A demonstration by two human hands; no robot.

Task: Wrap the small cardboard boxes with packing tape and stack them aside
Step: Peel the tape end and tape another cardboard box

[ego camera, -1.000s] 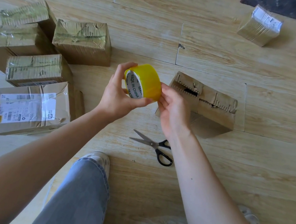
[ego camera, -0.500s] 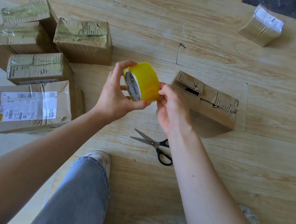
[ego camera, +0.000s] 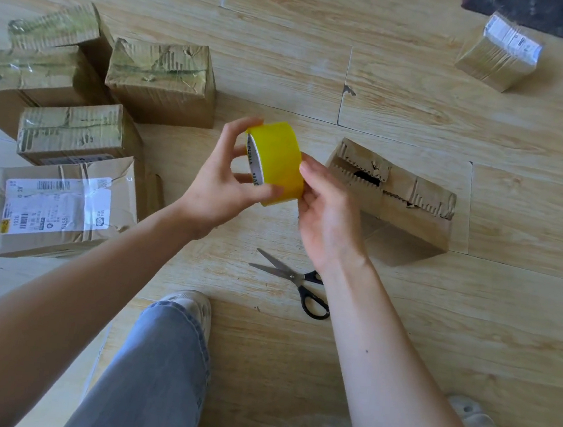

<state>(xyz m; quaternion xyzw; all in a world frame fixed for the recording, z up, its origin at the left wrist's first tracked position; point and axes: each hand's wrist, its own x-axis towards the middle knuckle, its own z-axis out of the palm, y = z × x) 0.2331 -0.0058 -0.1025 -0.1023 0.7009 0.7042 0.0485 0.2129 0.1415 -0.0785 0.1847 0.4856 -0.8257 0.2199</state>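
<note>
**Status: tape end being located; current box not yet wrapped.**

1. Left hand (ego camera: 220,187): grips the yellow roll of packing tape (ego camera: 278,161), thumb on the near rim and fingers curled over the far rim and through the core. The roll is held in the air, above the wood-pattern floor (ego camera: 399,328).
2. Right hand (ego camera: 328,217): fingertips rest against the outer face of the roll. Whether they pinch a free tape end cannot be told.
3. Work piece: the open-seamed brown cardboard box (ego camera: 407,211) lies on the floor just beyond the right hand. Its top seam is ragged and gapped, and no tape is visible on it.
4. Completed pieces: four taped brown cardboard boxes (ego camera: 162,81) sit grouped toward the left side of the floor, with glossy tape across their tops. A label-bearing cardboard box (ego camera: 67,206) lies nearest the person in that group.
5. Black-handled steel scissors (ego camera: 297,280) lie on the floor below the right wrist, blades apart.
6. One small labelled cardboard box (ego camera: 498,55) stands well apart, at the far right.

Assessment: several boxes appear finished. Remaining work is judged to be freeing the tape end, wrapping the open-seamed box, cutting the tape and placing the box with the group.
</note>
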